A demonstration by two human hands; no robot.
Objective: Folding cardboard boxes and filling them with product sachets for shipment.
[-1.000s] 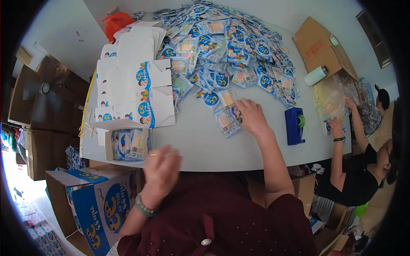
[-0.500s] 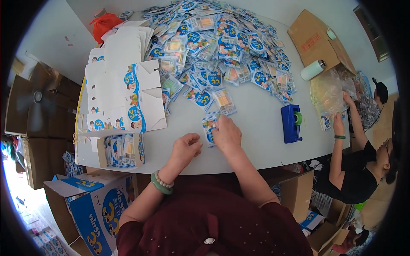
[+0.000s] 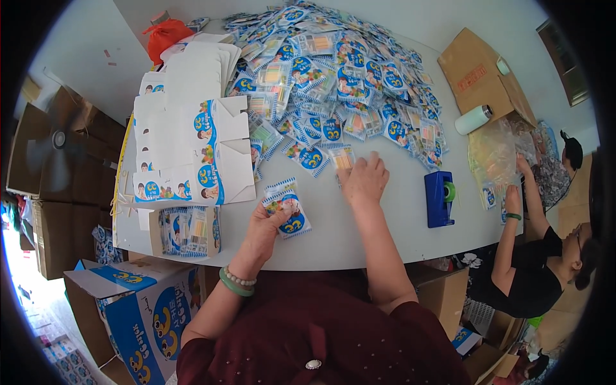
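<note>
Small clear packets with blue-and-white print are what my hands work among. My left hand (image 3: pixel 255 232) pinches packets (image 3: pixel 292 218) at their left side, a little above the near part of the table; a second edge shows behind the front one. My right hand (image 3: pixel 364 185) is over the table with its fingers stretched out and apart. Its thumb side touches or lies over the lower part of a single packet (image 3: pixel 342 158) with coloured sticks inside; the exact contact is hidden. A small box (image 3: pixel 215 239) filled with upright packets stands left of my left hand.
A large heap of packets (image 3: pixel 346 77) covers the far table. Flattened printed cartons (image 3: pixel 192 83) are stacked left, by a red bag (image 3: pixel 165 40). A blue tape dispenser (image 3: pixel 439 200), white bottle (image 3: pixel 473 119) and cardboard box (image 3: pixel 481 77) stand right. A co-worker (image 3: pixel 536 279) handles a plastic bag (image 3: pixel 493 151).
A packet near the middle has passed from my right hand to my left, which has closed on it. My right hand has moved right and up to another packet.
</note>
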